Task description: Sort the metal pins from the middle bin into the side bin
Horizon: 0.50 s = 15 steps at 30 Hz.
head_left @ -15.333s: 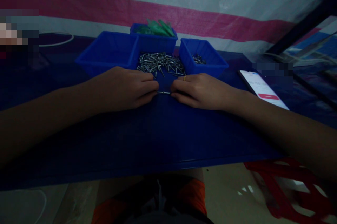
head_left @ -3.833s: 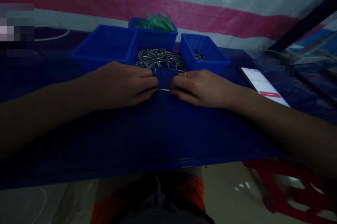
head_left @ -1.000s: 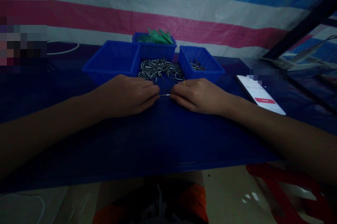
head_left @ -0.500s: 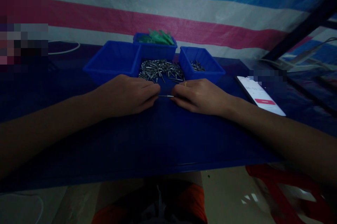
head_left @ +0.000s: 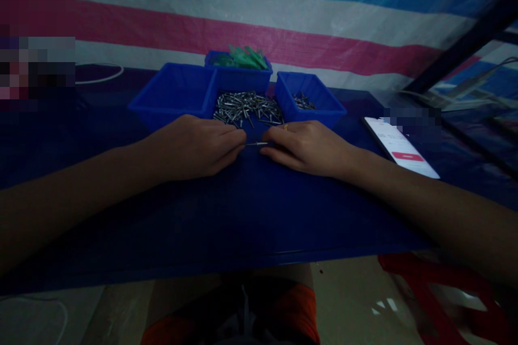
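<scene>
A thin silvery blind rivet (head_left: 259, 143) spans the small gap between my two hands, above the blue table. My left hand (head_left: 202, 145) is closed, its thumb and forefinger pinching the slim pin end. At the rivet's thicker end is my right hand (head_left: 309, 145), with a ring on one finger; its thumb and forefinger stand slightly apart around that end. Just beyond my hands lies a loose pile of similar rivets (head_left: 243, 106). More rivets (head_left: 303, 101) rest inside the right blue bin (head_left: 324, 113).
An open blue bin (head_left: 170, 88) stands left of the pile. Behind it, another blue bin (head_left: 243, 79) holds green plastic pieces (head_left: 246, 57). A lit phone (head_left: 399, 148) lies to the right. Below the table (head_left: 243, 226) is a red stool (head_left: 421, 285); a striped sheet (head_left: 243, 26) hangs behind.
The rivet has risen slightly between my hands. My right thumb and forefinger have parted a little around its end. My left hand has hardly moved.
</scene>
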Each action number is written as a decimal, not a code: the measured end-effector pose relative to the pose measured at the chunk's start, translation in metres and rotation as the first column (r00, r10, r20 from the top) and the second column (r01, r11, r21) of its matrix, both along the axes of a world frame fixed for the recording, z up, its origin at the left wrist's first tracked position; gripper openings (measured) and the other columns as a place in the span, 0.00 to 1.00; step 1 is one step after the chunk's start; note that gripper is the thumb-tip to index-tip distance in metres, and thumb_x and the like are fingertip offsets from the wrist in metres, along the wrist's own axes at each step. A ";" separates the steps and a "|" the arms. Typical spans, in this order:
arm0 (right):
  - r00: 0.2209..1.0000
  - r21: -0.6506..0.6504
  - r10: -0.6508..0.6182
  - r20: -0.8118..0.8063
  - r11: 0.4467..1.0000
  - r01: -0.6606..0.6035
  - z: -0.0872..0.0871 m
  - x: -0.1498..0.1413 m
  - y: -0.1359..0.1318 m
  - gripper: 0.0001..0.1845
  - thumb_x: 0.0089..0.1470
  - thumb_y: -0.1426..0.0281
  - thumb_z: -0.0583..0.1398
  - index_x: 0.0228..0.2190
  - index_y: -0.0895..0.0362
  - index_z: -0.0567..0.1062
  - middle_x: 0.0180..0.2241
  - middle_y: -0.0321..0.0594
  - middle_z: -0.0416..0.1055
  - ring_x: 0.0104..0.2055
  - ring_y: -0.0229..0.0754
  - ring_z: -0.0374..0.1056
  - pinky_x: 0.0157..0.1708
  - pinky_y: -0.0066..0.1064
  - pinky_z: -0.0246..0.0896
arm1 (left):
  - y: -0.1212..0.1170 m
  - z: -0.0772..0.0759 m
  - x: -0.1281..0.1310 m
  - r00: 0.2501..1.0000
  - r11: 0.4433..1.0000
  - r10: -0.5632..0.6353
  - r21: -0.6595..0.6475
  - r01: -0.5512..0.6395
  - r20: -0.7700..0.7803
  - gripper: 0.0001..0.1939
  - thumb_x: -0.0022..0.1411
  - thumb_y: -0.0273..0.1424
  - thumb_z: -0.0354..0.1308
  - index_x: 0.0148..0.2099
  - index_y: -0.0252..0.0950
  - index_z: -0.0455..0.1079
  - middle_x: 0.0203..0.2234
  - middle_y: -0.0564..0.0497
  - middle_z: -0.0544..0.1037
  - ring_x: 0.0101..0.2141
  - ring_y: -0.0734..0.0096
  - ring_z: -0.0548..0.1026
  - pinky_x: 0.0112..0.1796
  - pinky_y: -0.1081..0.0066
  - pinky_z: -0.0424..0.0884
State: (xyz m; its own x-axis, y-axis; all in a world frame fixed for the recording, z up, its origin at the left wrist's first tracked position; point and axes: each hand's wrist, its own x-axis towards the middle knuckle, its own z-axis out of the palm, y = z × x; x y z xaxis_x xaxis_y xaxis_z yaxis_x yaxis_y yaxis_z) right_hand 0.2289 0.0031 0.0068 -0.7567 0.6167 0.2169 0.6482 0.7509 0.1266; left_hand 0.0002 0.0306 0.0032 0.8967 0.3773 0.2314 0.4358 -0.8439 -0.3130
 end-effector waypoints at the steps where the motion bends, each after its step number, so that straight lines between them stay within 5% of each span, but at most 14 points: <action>1: 1.000 0.004 0.000 0.000 1.000 0.000 0.000 0.000 0.000 0.14 0.61 0.63 0.48 0.34 0.60 0.68 0.26 0.38 0.68 0.26 0.36 0.61 0.26 0.27 0.47 | 0.000 0.000 0.000 1.000 1.000 0.000 -0.001 0.000 0.003 0.13 0.64 0.32 0.40 0.34 0.37 0.65 0.25 0.51 0.73 0.25 0.72 0.71 0.23 0.73 0.58; 15: 1.000 0.001 0.010 0.004 1.000 -0.010 -0.001 0.000 0.001 0.17 0.62 0.63 0.45 0.33 0.60 0.69 0.26 0.38 0.67 0.25 0.36 0.60 0.27 0.28 0.47 | -0.001 0.002 0.001 0.999 0.999 0.035 0.001 -0.035 -0.038 0.14 0.64 0.32 0.40 0.36 0.37 0.67 0.26 0.51 0.73 0.26 0.72 0.71 0.24 0.74 0.59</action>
State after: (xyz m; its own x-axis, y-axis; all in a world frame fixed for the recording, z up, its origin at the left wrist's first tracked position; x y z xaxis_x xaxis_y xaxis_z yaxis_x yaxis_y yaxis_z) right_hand 0.2289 0.0042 0.0056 -0.7637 0.6091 0.2140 0.6403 0.7571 0.1299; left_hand 0.0017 0.0292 0.0053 0.8912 0.4083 0.1976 0.4527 -0.8284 -0.3300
